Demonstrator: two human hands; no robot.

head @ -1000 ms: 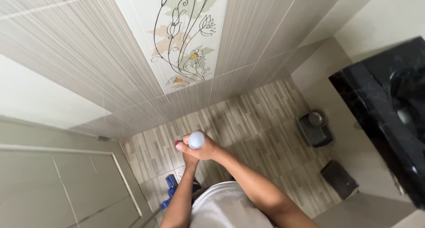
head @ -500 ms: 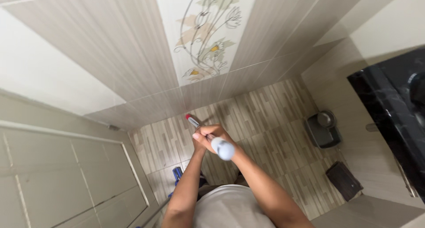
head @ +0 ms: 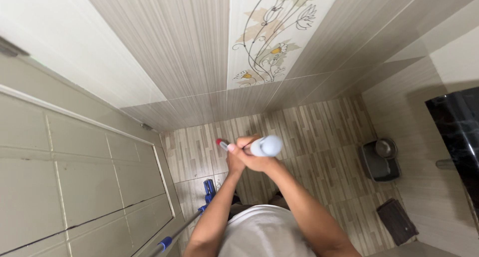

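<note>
Both hands, left (head: 234, 159) and right (head: 258, 159), clasp a handle (head: 264, 146) above the floor (head: 319, 137); its lower end is hidden. A bin (head: 380, 159) and blue pole (head: 187, 224) stand nearby.

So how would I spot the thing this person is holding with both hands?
Start at the striped floor tiles below the flower-patterned wall panel. Just above them, both hands are clasped together around a slim handle. It has a rounded pale blue end on the right and a small red tip on the left, unlike the blue-jointed pole leaning by the door.
</note>
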